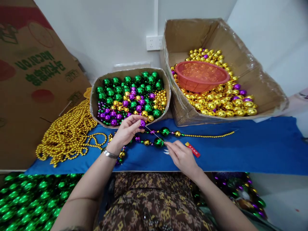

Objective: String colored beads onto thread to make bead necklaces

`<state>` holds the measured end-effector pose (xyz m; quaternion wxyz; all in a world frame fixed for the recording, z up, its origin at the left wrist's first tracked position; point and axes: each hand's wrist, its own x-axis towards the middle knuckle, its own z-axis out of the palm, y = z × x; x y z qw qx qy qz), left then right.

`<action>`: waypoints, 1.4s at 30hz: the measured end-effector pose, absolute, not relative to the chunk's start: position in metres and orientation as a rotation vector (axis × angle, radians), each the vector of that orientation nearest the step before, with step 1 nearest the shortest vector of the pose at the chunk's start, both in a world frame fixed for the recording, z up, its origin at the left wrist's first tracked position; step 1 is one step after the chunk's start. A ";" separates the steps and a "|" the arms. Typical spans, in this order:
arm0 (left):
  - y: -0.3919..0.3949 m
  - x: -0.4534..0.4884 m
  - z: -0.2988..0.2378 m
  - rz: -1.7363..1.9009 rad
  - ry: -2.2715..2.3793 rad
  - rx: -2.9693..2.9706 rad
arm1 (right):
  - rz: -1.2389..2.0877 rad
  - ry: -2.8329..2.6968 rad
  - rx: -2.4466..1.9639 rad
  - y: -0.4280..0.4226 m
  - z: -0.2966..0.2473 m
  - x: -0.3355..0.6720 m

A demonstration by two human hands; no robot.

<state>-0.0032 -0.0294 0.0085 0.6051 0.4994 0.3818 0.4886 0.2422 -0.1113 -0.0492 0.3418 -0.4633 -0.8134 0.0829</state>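
Observation:
My left hand [128, 131] pinches a shiny purple bead [142, 124] between thumb and fingers, just in front of the small box of beads. A thin needle [154, 133] runs from that bead down to my right hand [181, 158], whose fingertips are closed on its lower end. Beneath the right fingers, two silver pointed tips [166, 151] show; what they belong to is hidden. On the blue cloth behind and below the needle lies a bead garland [146, 142] of green, purple and gold beads, ending in a strand of small gold beads [209, 136] to the right.
A small box [168, 96] holds green, purple and gold beads. The larger carton [271, 93] holds gold beads and a red basket [202, 86]. Gold bead strands [69, 131] are heaped left. A red packet [193, 150] lies on the blue cloth [260, 150]. Green beads [31, 195] fill the space below.

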 end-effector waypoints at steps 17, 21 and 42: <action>-0.046 0.017 -0.012 1.001 0.992 1.166 | 0.272 -2.081 -1.182 -0.115 -0.065 0.243; -0.048 0.020 -0.013 1.001 1.004 1.196 | 0.376 -2.046 -1.156 -0.116 -0.063 0.237; 0.031 -0.068 0.001 -0.021 2.103 2.337 | 0.369 -1.958 -1.177 -0.114 -0.065 0.233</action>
